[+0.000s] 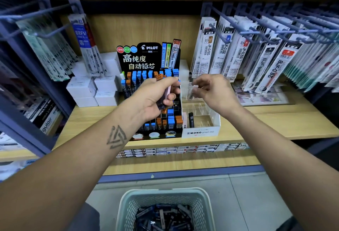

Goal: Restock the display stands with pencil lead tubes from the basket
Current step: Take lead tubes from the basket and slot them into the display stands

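Observation:
My left hand (157,95) grips a bundle of lead tubes (166,93), pink, dark and orange-capped, held in front of the black Pilot display stand (146,60). That stand holds several blue- and orange-capped tubes. My right hand (211,89) pinches a blurred dark tube (190,91) over the white Mono display stand (200,132), whose clear compartments hold a pink tube and a black tube (191,119) at the front left. The pale green basket (126,205) sits on the floor below, with several dark tubes inside.
White boxes (95,89) are stacked left of the Pilot stand on the wooden shelf (275,118). Refill packs hang on metal hooks at the left (55,47) and right (266,56). Small boxed goods line the lower shelf edge.

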`<act>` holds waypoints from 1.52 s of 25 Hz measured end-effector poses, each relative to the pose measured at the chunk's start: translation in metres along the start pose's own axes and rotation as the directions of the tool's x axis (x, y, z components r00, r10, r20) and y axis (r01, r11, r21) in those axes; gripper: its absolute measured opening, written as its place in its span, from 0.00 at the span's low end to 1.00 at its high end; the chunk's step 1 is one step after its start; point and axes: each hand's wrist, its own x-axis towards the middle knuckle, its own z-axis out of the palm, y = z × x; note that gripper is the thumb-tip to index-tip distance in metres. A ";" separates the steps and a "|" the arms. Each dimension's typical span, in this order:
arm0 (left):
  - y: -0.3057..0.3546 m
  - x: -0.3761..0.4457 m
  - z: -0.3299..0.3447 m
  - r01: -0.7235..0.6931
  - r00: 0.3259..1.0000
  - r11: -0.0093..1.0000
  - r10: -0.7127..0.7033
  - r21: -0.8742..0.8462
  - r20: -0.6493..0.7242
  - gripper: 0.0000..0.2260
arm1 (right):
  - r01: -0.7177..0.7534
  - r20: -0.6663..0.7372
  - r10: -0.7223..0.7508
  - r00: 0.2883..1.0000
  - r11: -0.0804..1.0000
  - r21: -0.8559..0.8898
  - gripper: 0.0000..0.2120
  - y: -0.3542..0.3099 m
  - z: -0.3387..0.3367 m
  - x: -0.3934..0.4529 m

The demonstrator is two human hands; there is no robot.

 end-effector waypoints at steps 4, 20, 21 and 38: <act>0.004 -0.003 -0.007 0.025 1.000 0.999 -0.025 -0.021 0.002 0.08 | 0.022 -0.005 -0.023 1.000 0.998 -0.063 0.11 -0.006 0.019 0.001; 0.005 -0.016 -0.014 0.142 0.982 0.990 -0.137 -0.027 0.133 0.12 | -0.077 -0.043 0.074 0.996 0.993 -0.090 0.07 -0.009 0.026 -0.003; 0.004 -0.018 -0.014 0.154 0.978 0.988 -0.150 -0.015 0.145 0.11 | -0.124 -0.031 0.128 0.991 0.986 0.114 0.06 -0.019 0.021 -0.004; -0.002 -0.023 -0.013 0.124 0.959 0.992 -0.126 0.024 0.252 0.10 | -0.356 0.518 -0.024 0.855 0.699 0.621 0.21 -0.046 -0.006 -0.014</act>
